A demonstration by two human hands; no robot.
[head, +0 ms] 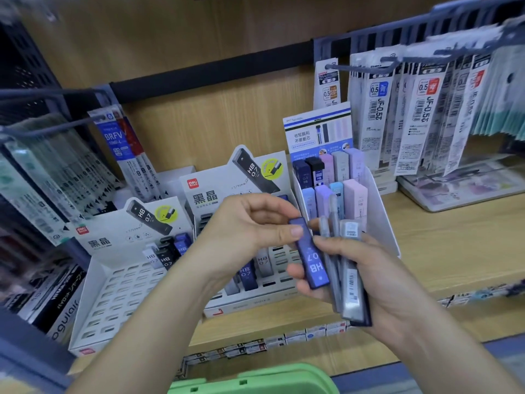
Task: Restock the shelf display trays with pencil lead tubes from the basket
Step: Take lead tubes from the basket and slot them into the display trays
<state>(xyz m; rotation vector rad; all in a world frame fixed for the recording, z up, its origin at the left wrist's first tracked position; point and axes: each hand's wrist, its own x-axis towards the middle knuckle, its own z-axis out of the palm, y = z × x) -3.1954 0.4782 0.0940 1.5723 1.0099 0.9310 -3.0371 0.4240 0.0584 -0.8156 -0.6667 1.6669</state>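
Note:
My right hand (366, 282) grips a bundle of several pencil lead tubes (350, 291), grey and blue, fanned upright in front of the shelf. My left hand (250, 226) pinches the top of a blue tube marked HB 0.7 (311, 255) at the front of that bundle. Below stand two white slotted display trays: the left tray (113, 297) holds a few tubes at its back, the middle tray (255, 300) is partly hidden behind my hands. A green basket (252, 379) shows at the bottom edge.
A tall white tray (380, 206) with pastel lead tubes stands right of my hands. Refill packs hang on hooks at upper right (420, 115) and left (125, 143). The wooden shelf (443, 251) carries a flat clear tray (460, 191) at the right.

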